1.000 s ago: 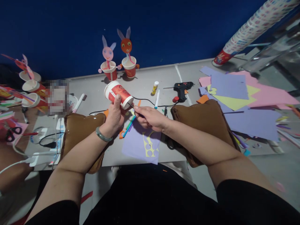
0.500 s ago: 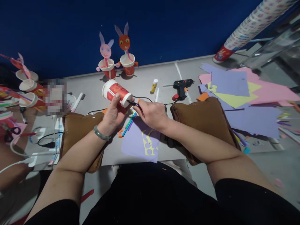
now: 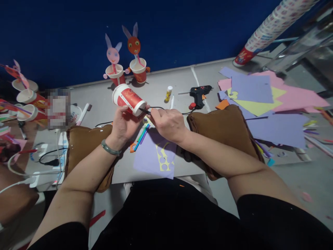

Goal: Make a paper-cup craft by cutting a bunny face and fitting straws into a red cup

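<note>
Down the cup point(image 3: 129, 98) the left hand point(image 3: 126, 124) has shifted its thumb, now cradling it on half-curled fingers, a seemingly light hold that could let it turn, sending the tool point(image 3: 144, 110) at its base, pinched tightly by the right hand point(image 3: 170, 125), into those fingers.

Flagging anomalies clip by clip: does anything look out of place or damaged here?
A pixelated patch hides part of the scene at left; a pink scrap lies on the floor at right, off the table. The cup in the left hand shows no visible dent.
</note>
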`<state>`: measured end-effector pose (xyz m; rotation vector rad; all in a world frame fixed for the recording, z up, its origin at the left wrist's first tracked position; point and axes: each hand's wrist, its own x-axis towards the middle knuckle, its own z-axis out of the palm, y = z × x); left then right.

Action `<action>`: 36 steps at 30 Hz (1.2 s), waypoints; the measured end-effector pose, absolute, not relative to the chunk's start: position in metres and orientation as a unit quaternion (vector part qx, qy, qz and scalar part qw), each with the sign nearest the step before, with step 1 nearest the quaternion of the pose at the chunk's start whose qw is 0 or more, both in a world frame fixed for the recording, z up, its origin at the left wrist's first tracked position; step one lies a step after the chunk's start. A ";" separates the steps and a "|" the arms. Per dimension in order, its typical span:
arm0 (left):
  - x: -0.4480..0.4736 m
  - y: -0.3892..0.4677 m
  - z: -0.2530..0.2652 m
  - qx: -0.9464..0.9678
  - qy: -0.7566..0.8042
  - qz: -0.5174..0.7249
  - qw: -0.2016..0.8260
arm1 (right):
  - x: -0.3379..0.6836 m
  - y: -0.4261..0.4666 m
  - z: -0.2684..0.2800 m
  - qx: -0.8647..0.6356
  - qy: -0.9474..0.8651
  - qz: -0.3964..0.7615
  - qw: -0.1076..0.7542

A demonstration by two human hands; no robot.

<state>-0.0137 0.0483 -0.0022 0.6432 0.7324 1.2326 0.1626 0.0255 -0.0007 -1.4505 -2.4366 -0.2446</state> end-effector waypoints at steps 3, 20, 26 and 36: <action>-0.013 0.049 -0.004 0.301 0.347 0.554 0.694 | 0.163 0.025 0.000 -0.501 -0.845 -0.101 0.155; -0.015 0.054 -0.021 0.311 0.354 0.569 0.674 | 0.164 0.030 0.005 -0.537 -0.813 0.083 0.212; -0.014 0.053 -0.020 0.308 0.358 0.566 0.676 | 0.161 0.039 0.014 -0.468 -0.581 0.597 0.294; -0.014 0.054 -0.020 0.304 0.364 0.561 0.678 | 0.164 0.038 0.012 -0.517 -0.694 0.410 0.287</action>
